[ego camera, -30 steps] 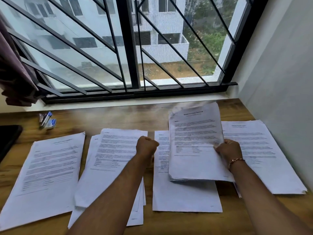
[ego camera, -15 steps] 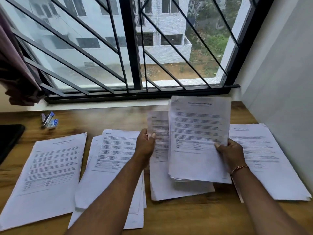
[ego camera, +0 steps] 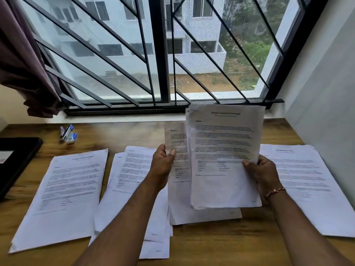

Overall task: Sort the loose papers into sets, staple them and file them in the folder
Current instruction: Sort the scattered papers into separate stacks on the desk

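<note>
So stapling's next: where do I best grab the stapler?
Across the narrow middle of the stapler, coming from above with the left hand, once free: it lies flat on the desk at far left, long axis pointing roughly away from you.

We see the left hand [ego camera: 163,167] and right hand [ego camera: 264,174] on bare forearms [ego camera: 123,217]; a thin coppery bracelet [ego camera: 275,191] circles the right wrist.

Both forearms reach forward, left hand [ego camera: 162,166] pinching a sheet [ego camera: 176,139], right hand [ego camera: 263,173] gripping a sheaf [ego camera: 224,143].
</note>
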